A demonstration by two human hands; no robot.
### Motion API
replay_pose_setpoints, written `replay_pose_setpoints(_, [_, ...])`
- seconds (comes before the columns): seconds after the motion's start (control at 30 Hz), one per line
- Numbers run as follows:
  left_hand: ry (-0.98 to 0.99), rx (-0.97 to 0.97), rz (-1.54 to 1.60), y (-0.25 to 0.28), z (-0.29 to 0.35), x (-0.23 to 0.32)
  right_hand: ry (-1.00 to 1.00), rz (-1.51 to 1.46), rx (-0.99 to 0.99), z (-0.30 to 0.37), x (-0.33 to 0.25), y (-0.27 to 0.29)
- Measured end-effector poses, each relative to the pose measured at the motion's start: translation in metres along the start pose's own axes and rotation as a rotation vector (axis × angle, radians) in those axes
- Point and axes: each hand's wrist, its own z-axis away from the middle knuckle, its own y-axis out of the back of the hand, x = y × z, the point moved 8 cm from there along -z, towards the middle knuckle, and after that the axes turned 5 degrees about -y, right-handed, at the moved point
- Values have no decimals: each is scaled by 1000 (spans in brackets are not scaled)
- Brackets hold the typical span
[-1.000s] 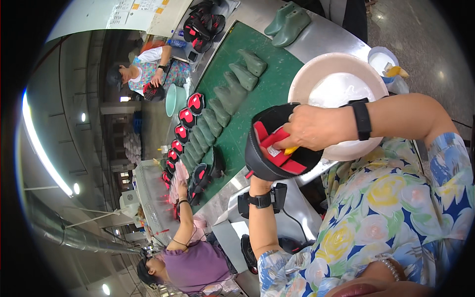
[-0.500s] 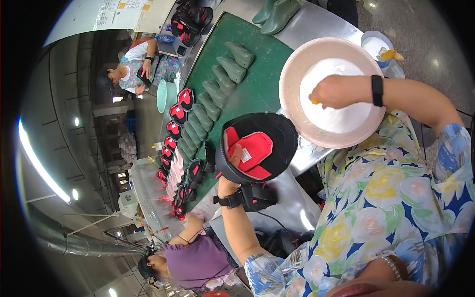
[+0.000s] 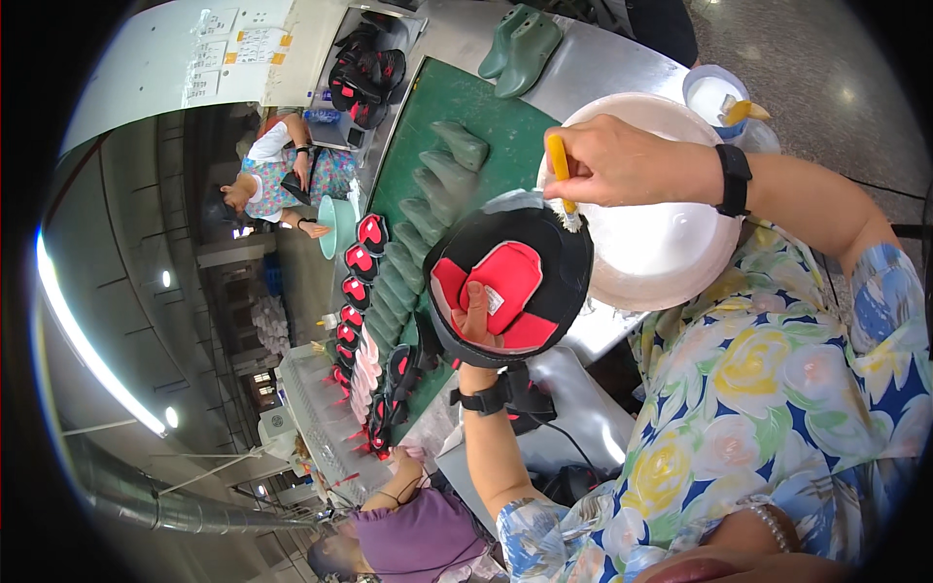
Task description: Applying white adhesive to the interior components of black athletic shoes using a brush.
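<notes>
L hand (image 3: 474, 323) has the black shoe upper (image 3: 505, 282), held up btwn the green mat (image 3: 525, 121) and the basin (image 3: 622, 289). Thumb's inside on the red lining, other fingers mostly hidden behind, so can't tell how firm the hold is. R hand (image 3: 617, 160) pinches the yellow-handled brush (image 3: 558, 160), bristles at the upper's edge on the basin side, looks like contact.

Risks, imo:
- Too much white liquid (image 3: 641, 243) on bristles = drips/smears on the lining, b/c the opening faces up right by the brush.
- Upper has only one hand on it, no visible support; a hard push at the far edge could tilt it & send the stroke off line.
- Thumb's exposed: if it gets wet, prints on red.
- Cable (image 3: 573, 445) runs near L wrist; could snag if the arm swings wide.
</notes>
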Motion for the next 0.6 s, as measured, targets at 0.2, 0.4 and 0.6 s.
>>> replay_pose_setpoints(0.2, [-405,250,59,-6,10,4,-175,-86,193,5,18,-6])
replay_pose_setpoints(0.4, [-681,562,-487,5,23,12,-314,-273,181,15,25,-27])
replay_pose_setpoints(0.6, [-1305,445,-914,-32,49,48,-419,-428,23,27,15,-44])
